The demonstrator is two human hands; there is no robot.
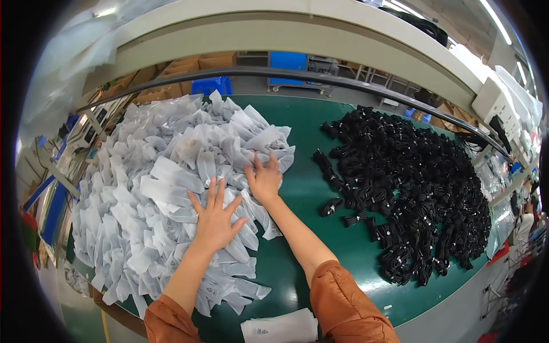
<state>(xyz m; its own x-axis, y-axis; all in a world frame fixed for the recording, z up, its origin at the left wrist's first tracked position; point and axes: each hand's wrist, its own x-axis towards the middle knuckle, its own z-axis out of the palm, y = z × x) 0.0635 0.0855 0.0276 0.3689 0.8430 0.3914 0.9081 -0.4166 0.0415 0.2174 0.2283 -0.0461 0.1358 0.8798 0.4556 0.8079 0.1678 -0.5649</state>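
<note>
A big heap of frosted plastic bags [131, 200] covers the left half of the green table, and something greyish shows faintly through many of them. My left hand [215, 223] lies on the near right part of this heap, fingers spread and palm down. Farther off and to its right, my right hand [265, 178] rests on the heap's right edge with its fingers apart. Neither hand is closed round a bag. Close to my body lies a flat stack of white bags [280, 328] at the table's near edge.
A wide pile of bundled black cables [412, 194] fills the right side of the green table [309, 251]. A dark bar [320, 77] and a pale shelf [297, 34] span the far side. A power strip [496, 106] hangs at the right; beyond stand a blue cabinet [287, 60] and cardboard boxes [217, 60].
</note>
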